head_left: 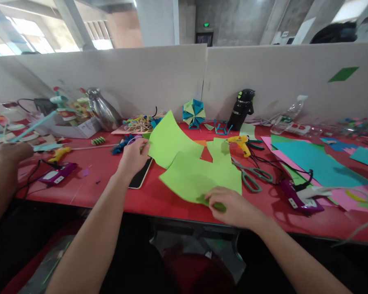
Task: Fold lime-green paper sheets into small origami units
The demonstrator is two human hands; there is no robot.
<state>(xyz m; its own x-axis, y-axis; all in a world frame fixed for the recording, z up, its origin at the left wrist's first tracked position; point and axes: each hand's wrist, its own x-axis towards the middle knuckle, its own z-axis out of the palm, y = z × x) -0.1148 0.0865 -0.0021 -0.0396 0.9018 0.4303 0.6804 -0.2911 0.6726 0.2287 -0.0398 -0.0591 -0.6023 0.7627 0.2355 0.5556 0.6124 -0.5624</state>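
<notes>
My left hand (134, 157) pinches the left edge of a lime-green paper sheet (171, 141), which is raised and curved above the red table. My right hand (230, 204) has its fingers curled round the front edge of a lower lime-green sheet (199, 177). The two green areas meet in the middle; whether they are one piece I cannot tell. Under my left wrist lies a dark phone (140, 174), partly covered. Another green paper piece (220, 151) rests behind, beside scissors (250, 175) with grey-green handles and a yellow glue gun (241, 145).
Purple power strips (300, 198) (57, 173) with cables lie at both sides. Coloured paper (322, 157) is stacked at right. A black bottle (241, 110), steel flask (102, 108) and paper ball (194, 114) stand along the partition (125, 77). Another person's hand (14, 155) is at far left.
</notes>
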